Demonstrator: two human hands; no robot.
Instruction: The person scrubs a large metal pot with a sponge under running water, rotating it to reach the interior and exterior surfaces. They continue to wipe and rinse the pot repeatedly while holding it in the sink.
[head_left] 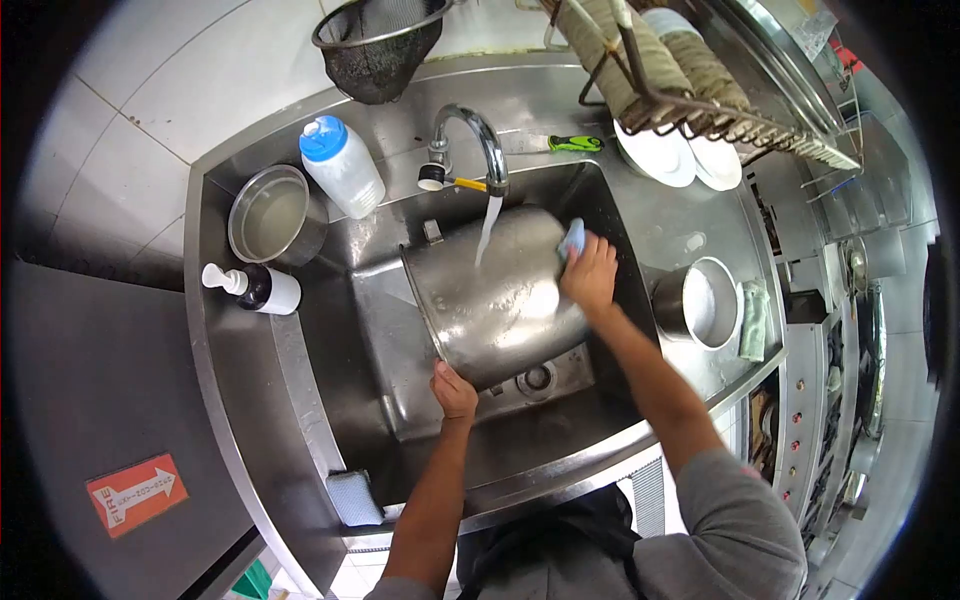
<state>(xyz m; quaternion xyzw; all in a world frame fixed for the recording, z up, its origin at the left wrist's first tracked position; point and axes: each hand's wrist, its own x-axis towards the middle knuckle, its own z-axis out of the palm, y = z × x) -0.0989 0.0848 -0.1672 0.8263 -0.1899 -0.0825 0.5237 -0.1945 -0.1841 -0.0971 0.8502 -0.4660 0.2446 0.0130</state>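
A large steel stockpot (490, 290) lies on its side in the sink basin (375, 330), its open rim facing left. Water runs from the curved faucet (470, 130) onto the pot's wall. Fingers of my left hand (454, 390) grip the pot's rim at its lower left. Against the pot's base end, my right hand (591, 272) presses a light blue sponge or cloth (573, 237), mostly covered by the fingers. Below the pot the round drain (537, 380) shows.
On the left ledge stand a metal bowl (272, 215), a blue-capped bottle (342, 167) and a pump bottle (255, 288). A grey sponge (355, 498) rests at the front edge. At right are a small pot (700, 303) and a green cloth (754, 320). A rack (720, 110) overhangs the back right.
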